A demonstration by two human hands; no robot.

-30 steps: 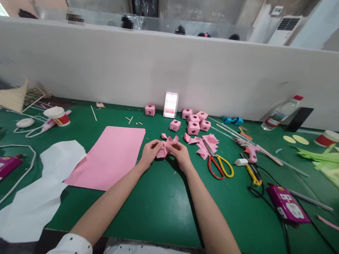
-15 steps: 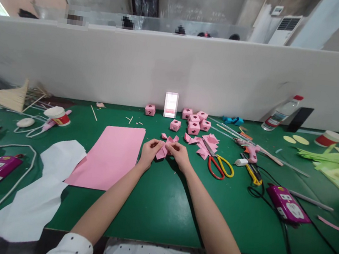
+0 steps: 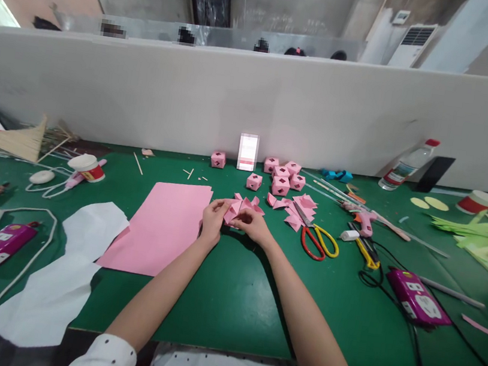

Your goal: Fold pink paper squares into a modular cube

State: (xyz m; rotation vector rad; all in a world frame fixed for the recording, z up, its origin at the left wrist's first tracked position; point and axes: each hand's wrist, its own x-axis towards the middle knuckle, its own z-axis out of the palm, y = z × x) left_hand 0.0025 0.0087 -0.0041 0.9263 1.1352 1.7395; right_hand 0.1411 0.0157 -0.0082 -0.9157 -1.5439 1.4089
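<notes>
Between my hands, just above the green table, is a folded pink paper piece [image 3: 233,210] with pointed flaps. My left hand [image 3: 215,216] pinches its left side. My right hand [image 3: 253,223] has its fingers closed on the right side, partly hiding it. Another bit of folded pink paper [image 3: 254,204] shows just beyond my fingers. Several finished-looking pink paper cubes [image 3: 280,183] with dark diamond-shaped openings stand farther back. Right of my hands lie loose folded pink pieces [image 3: 294,219] and scissors [image 3: 320,242] with one red and one yellow handle.
Left of my hands lie pink paper sheets [image 3: 160,226] and crumpled white paper [image 3: 46,294]. A phone [image 3: 247,153] leans on the grey partition [image 3: 169,100]. To the right are a pink glue gun [image 3: 363,221], a purple power strip [image 3: 417,298] with cables, and a tilted bottle [image 3: 407,166].
My right hand has shifted its hold lower on the folded pink paper, and the paper has turned a little between my fingers. The whole view has moved slightly.
</notes>
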